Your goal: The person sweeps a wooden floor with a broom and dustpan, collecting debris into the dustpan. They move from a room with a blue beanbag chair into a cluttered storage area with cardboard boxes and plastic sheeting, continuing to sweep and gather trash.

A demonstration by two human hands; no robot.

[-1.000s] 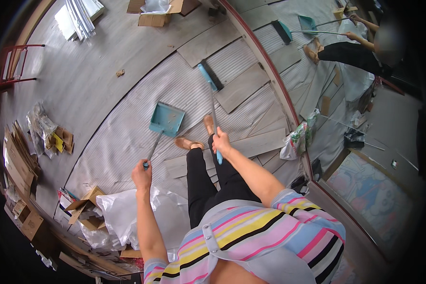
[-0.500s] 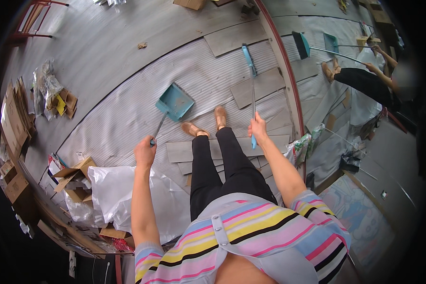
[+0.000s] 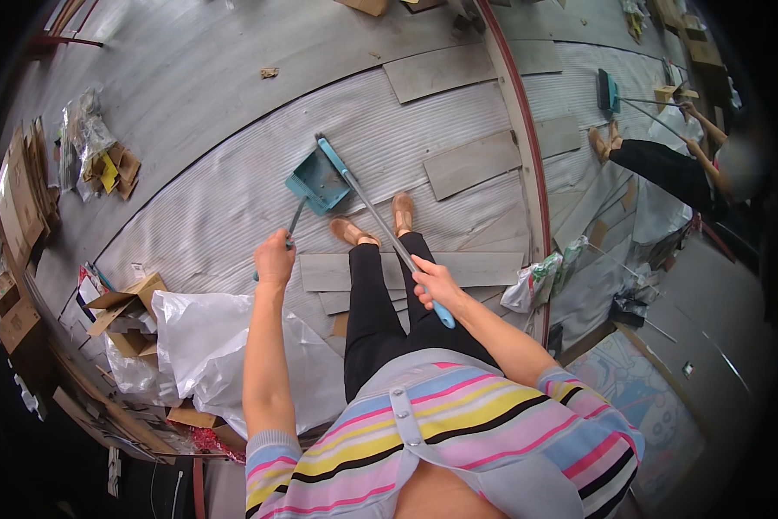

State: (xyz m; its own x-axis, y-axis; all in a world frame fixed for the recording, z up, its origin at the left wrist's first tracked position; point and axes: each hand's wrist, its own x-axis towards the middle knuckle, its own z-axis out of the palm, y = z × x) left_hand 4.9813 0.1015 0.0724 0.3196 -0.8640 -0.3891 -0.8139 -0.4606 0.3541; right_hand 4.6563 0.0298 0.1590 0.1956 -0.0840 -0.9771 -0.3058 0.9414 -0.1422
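My left hand is wrapped round the handle of a teal dustpan, whose pan lies on the ribbed floor sheeting ahead of my feet. Some small debris seems to lie in the pan, too small to name. My right hand grips the grey and blue handle of a broom. Its teal head is at the right edge of the dustpan, with the dark bristles mostly hidden. The broom's handle slants across in front of my shoes.
Grey floor planks lie loose ahead and right; more lie under my legs. A red-edged mirror stands at the right, reflecting the scene. White plastic sheeting and open cardboard boxes are at the left. Plastic wrapping lies farther off.
My right hand has swung the broom leftward, bringing its head from the planks on the right to the dustpan. The left hand has shifted slightly forward, and the dustpan's handle is steeper.
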